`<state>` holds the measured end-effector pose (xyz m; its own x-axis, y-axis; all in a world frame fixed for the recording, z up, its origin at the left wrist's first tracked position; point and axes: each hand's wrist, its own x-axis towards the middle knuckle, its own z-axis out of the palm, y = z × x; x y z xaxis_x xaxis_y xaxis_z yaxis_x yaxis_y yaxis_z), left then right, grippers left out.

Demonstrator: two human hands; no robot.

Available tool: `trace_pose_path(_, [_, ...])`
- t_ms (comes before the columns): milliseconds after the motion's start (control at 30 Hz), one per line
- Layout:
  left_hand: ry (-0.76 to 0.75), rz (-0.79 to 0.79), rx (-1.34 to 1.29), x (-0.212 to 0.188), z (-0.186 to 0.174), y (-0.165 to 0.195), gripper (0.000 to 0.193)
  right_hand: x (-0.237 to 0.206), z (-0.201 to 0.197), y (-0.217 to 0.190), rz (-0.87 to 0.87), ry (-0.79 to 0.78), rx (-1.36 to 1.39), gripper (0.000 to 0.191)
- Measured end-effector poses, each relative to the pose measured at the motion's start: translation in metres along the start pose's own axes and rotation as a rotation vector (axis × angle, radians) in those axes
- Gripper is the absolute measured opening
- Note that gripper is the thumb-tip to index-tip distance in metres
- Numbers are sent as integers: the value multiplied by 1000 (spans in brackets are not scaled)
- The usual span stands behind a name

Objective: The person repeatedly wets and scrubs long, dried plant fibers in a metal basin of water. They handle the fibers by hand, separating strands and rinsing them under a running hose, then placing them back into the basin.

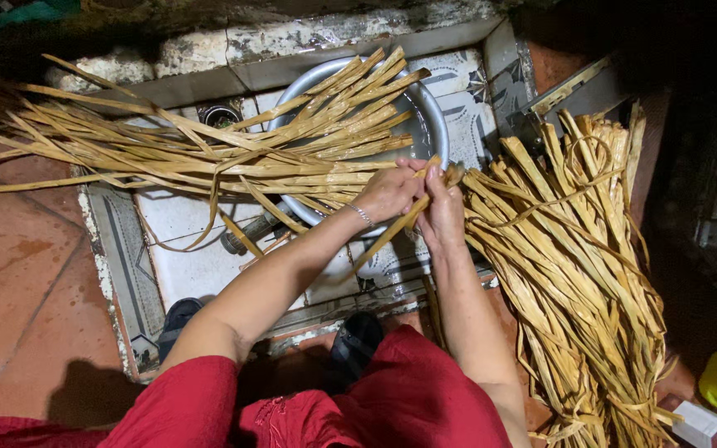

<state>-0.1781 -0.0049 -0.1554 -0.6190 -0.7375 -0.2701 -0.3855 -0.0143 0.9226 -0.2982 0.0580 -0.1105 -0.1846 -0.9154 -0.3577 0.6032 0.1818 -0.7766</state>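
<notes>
Together both hands (417, 199) pinch one strip (392, 232) (over basin (433, 116)).

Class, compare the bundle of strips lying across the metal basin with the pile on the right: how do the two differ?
The basin bundle lies sideways over the metal basin, fanned out; the right pile runs toward the person, thicker and more tangled. Both hands grip the basin bundle's end; the right pile lies ungripped. Both are yellowish flat strips.

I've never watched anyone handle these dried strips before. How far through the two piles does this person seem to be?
Hard to tell which pile is finished. One spread of tan strips lies across the metal basin. In hand: the left hand and right hand pinch a few strips together between the piles. A thicker bundle lies on the right; if that is the unworked supply, much remains.
</notes>
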Motion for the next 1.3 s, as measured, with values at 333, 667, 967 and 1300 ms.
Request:
trace_pose_path(333, [-5, 338, 726, -7, 41, 11, 24, 46, -39, 4, 102, 430, 171, 29])
trace_pose_path(667, [35, 514, 616, -76, 54, 14, 18, 66, -141, -64, -214, 743, 187, 23])
trace_pose_path(967, [167, 643, 655, -122, 17, 30, 12, 86, -205, -109, -434, 759, 233, 17])
trace_pose_path(1300, [6, 423, 674, -192, -57, 19, 8, 88, -256, -178, -598, 786, 283, 11])
